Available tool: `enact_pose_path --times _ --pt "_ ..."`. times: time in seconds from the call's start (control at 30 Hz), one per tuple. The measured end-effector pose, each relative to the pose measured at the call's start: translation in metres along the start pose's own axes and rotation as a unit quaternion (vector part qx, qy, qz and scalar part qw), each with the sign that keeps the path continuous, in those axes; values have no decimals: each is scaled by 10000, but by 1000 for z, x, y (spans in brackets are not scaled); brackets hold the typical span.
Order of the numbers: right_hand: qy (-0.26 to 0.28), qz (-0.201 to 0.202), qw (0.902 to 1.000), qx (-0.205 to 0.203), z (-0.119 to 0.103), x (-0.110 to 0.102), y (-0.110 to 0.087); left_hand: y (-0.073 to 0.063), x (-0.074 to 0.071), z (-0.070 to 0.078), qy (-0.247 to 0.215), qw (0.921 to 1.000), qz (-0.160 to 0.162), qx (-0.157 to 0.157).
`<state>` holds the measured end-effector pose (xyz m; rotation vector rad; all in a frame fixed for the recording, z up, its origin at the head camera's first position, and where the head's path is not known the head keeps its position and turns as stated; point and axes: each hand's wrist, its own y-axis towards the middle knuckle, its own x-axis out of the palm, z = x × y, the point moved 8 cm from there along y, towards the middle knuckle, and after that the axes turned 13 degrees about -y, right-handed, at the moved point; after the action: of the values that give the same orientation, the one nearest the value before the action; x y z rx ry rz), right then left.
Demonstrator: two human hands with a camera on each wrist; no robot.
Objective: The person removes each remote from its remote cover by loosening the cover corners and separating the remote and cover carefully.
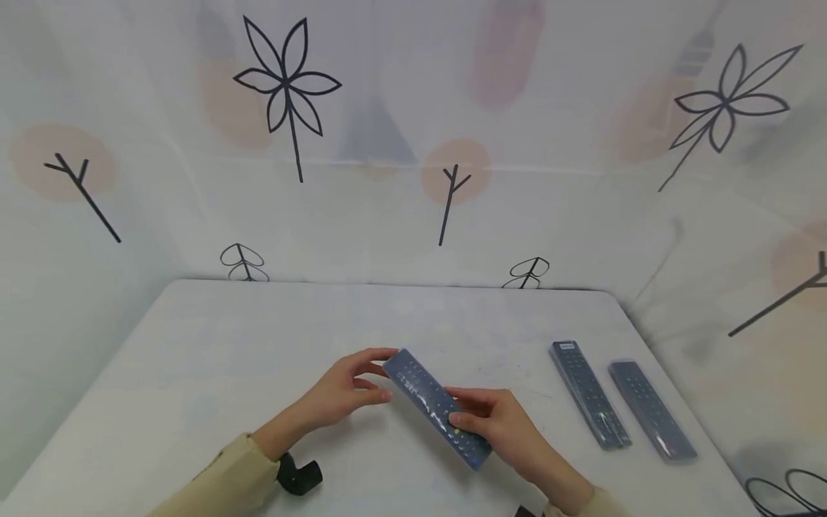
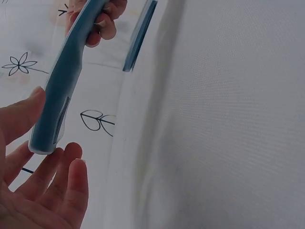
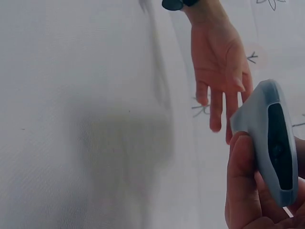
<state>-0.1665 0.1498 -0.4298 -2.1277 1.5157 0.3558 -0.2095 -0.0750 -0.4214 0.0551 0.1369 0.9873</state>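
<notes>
A blue-grey remote control (image 1: 423, 391) in a clear plastic cover is held tilted above the table, its buttons facing up. My right hand (image 1: 510, 431) grips its lower part, thumb on the button side and fingers underneath. At the upper end, my left hand (image 1: 339, 391) reaches in with fingers spread and relaxed. In the left wrist view, the left hand's thumb and fingertips (image 2: 74, 152) lie right around the end of the remote (image 2: 59, 95). The right wrist view shows a dark window on the end of the remote (image 3: 279, 143).
Two more covered remotes lie on the table's right side: a remote with a white label (image 1: 588, 391) and, beside it, another remote (image 1: 651, 409) closer to the edge. The white table (image 1: 213, 345) meets a patterned cloth backdrop (image 1: 388, 215) behind. A black wrist mount (image 1: 299, 474) sits at the left sleeve.
</notes>
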Motion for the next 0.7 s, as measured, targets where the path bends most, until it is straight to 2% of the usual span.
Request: enact_pose_path --times 0.13,0.33,0.47,0.7 --pt "-22 -32 10000 -34 -4 4 4 -1 -7 0 97 9996 264 17" --pt "110 -344 9993 14 -8 9 9 -1 -21 6 92 9968 776 143" --pt "500 -627 9967 -80 -11 11 11 -1 -25 11 22 9959 866 265" --pt "1374 -1279 9818 -296 -20 21 11 0 -28 15 -391 9940 917 452"
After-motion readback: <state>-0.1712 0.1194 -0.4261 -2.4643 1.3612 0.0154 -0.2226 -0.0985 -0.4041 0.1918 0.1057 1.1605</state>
